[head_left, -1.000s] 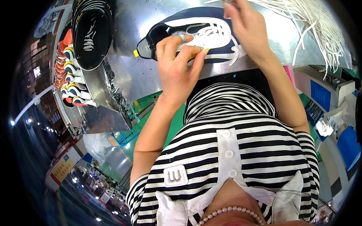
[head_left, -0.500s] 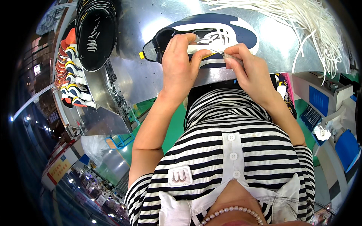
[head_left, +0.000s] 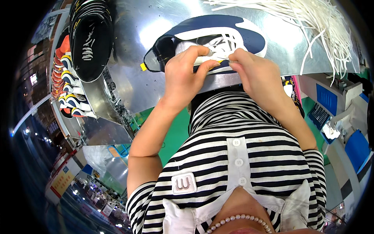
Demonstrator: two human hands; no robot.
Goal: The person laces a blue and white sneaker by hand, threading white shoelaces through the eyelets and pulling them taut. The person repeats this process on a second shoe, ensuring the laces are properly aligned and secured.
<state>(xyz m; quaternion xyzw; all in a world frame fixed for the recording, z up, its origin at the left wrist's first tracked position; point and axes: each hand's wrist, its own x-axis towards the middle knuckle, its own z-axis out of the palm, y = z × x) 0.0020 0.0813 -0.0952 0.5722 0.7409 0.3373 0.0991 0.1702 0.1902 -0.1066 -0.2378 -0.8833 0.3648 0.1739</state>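
A navy and white shoe upper (head_left: 196, 26) lies on its side on the metal table, its toe to the right and its black-lined heel with a yellow tab to the left. White shoelaces (head_left: 229, 39) cross its throat. My left hand (head_left: 182, 76) pinches the near edge of the upper beside the eyelets, thumb and index finger on either side. Close by, my right hand (head_left: 258, 75) is closed at the same edge, its fingertips pressed together by the lace ends. What sits between those fingertips is hidden.
A heap of loose white laces (head_left: 319, 31) covers the table's far right. At the left stands a stack of black shoe uppers (head_left: 90, 50). Beyond it hangs a row of orange, white and navy uppers (head_left: 74, 91). The metal table's edge (head_left: 218, 81) runs close to my body.
My right hand has turned, so its back shows more and the thin greyish thing at its fingertips is now hidden. My left fingers have shifted slightly right and nearer along the edge.
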